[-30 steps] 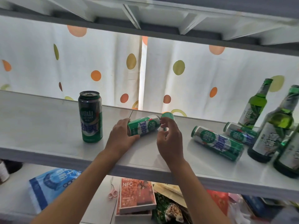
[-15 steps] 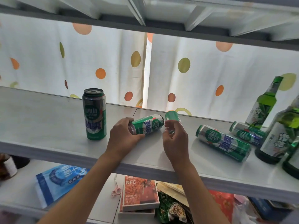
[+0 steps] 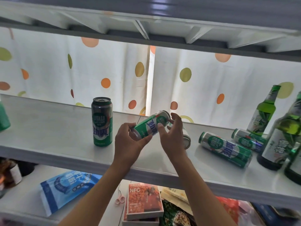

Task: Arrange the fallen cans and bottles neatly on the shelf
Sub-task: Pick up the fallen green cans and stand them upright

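Both hands, left hand [image 3: 128, 141] and right hand [image 3: 172, 134], grip a tilted green can [image 3: 150, 125] above the shelf [image 3: 48, 128], likely standing it beside the upright can [image 3: 102, 122] next.

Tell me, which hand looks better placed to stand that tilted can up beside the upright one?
Probably the left hand. It grips the lower end of the held can and sits nearer the upright can. The right hand holds the raised end, on the side away from it.
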The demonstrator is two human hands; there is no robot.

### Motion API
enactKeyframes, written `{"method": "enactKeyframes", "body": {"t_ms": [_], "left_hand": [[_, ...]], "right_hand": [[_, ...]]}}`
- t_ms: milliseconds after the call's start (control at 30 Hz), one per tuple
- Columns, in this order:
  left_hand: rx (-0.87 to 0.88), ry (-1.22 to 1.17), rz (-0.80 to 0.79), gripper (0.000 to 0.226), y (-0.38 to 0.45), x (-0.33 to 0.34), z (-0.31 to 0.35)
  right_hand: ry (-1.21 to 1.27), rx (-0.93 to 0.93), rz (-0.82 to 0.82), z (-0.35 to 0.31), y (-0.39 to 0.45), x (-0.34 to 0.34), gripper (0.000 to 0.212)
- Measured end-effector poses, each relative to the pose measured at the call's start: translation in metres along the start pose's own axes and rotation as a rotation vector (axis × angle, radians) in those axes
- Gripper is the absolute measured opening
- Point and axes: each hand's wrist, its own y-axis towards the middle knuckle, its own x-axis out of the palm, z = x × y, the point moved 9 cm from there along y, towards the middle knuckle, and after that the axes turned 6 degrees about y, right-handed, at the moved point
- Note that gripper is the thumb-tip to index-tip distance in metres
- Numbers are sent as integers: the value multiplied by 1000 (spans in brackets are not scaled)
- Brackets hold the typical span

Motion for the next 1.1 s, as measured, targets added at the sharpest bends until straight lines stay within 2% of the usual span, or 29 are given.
{"method": "enactKeyframes", "body": {"t_ms": [100,167,267,333,467,600,700,833,1000,1100], "left_hand": [[-32,-98,40,62,-9,-9,0],[-37,-139,66,61,-12,-16,1],[-44,-206,92,59,-14,-28,5],[-55,-262,113,59,-17,-36,7],[-67,-351,153,55,-21,-50,12],[-66,-325,146,57,-17,-64,14],[-52,-255,121,58,-14,-75,11],[-6,-70,12,61,-13,-87,0],[201,90,-12,46,-17,-113,9],[227,180,9,42,-14,-126,0]], "right_hand": [[77,80,32,2,9,5,49],[217,174,19,2,13,9,50],[599,368,-94,2,15,26,46],[702,407,-198,-8,16,35,44],[644,279,-321,-51,24,37,36],[637,215,-369,-79,25,46,41],[610,176,-387,-92,24,54,45],[609,143,-415,-100,22,62,52],[486,53,-408,-107,17,75,63],[409,12,-416,-106,11,85,61]]}}
